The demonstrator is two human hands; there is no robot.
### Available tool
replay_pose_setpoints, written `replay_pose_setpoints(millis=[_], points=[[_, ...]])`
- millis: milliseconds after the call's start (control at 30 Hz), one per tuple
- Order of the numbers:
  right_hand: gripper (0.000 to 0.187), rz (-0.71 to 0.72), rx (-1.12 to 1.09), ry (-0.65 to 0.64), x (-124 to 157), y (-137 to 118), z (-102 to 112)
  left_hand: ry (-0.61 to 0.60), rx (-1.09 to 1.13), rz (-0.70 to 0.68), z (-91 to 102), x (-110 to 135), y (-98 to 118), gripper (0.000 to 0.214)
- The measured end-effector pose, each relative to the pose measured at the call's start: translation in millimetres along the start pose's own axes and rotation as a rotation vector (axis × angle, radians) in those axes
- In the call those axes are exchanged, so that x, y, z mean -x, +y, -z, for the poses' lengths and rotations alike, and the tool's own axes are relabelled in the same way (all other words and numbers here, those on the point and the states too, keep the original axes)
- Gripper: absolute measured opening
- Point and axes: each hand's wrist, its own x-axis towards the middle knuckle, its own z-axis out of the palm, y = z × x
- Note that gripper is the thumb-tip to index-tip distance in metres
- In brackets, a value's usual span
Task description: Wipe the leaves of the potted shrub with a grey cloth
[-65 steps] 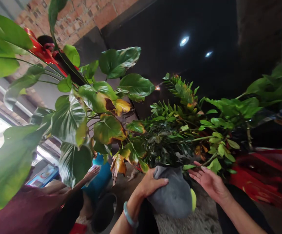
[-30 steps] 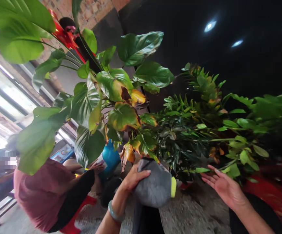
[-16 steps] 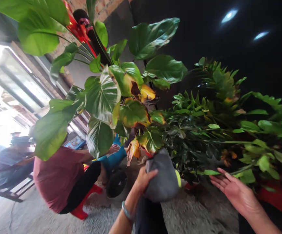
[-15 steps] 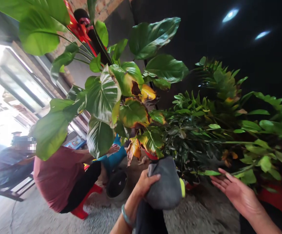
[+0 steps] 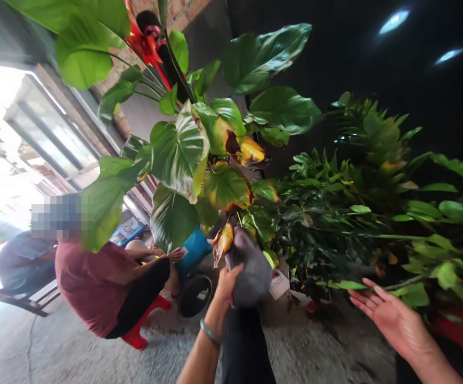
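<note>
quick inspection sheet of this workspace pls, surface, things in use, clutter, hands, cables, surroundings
Surface: rough grey floor.
Things in use: grey cloth with a yellow-green edge; large-leaved plant, some leaves yellowed and browned.
Clutter: dark bin; white printed card.
Left hand: holds the grey cloth.
Right hand: open, palm up, fingers by a narrow green leaf; contact unclear.
Cables: thin dark line on the floor; cable or crack, cannot tell.
Surroundings: dark wall; person in a pink top on a red stool.
</note>
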Motion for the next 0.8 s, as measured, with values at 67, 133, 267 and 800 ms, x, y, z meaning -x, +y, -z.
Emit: replay_pose_setpoints(millis=[67,133,267,800], points=[[0.024,0.003,0.009,0.007,0,0,2,-0.157,-0.06,0.114,4.5,20,-20,0.041],[0.025,0.011,0.011,-0.004,0,-1,2,-0.273,-0.082,0.112,6.1,38,-18,0.045],[0.026,0.026,-0.004,-0.038,1,-1,-2,-0.163,0.072,-0.109,-3.8,46,38,0.047],[0.029,0.031,-0.048,-0.051,1,0,-1,-0.376,-0.041,-0.047,-24.8,48,20,0.046]])
